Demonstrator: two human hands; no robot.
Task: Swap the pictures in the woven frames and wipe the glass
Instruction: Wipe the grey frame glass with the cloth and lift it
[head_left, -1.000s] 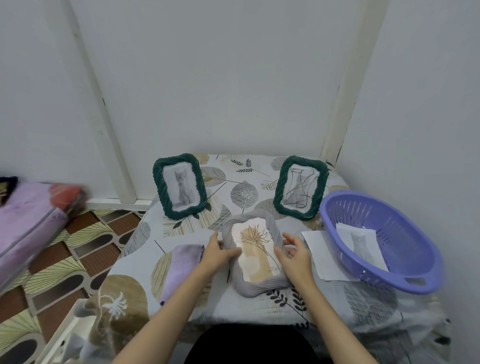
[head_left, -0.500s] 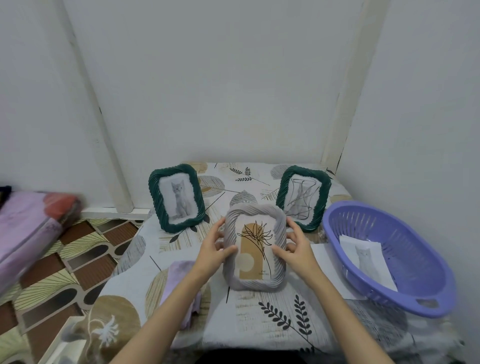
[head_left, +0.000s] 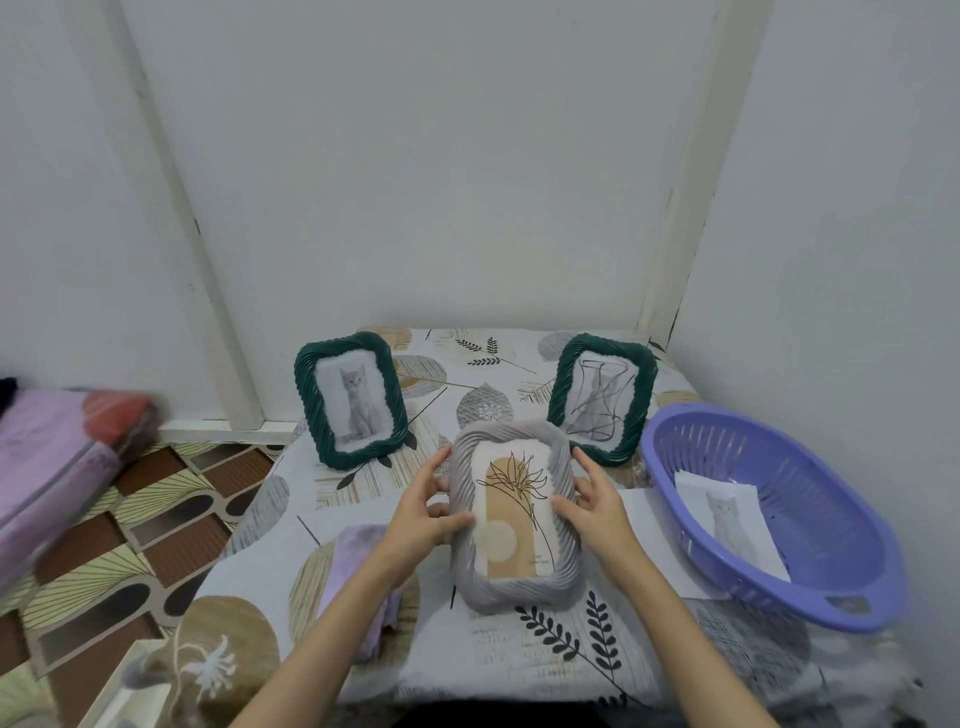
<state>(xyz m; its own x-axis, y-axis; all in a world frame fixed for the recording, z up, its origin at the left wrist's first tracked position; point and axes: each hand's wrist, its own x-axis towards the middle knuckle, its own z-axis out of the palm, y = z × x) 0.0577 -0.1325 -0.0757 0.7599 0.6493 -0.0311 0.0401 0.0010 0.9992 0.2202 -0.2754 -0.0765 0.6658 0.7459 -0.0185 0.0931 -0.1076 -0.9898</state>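
Both forearms are bare; no sleeves, rings or watches are seen on the left hand or right hand.

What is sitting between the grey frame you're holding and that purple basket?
In the head view, a white paper sheet lies on the tablecloth between the grey frame and the purple basket, partly under the basket.

Left forearm covers part of the lilac cloth. Grey woven frame hides both hands' fingertips behind its sides and the lower left corner of the right green frame. Pink bundle blurred, cut by left edge. Small print on the flower picture unreadable.
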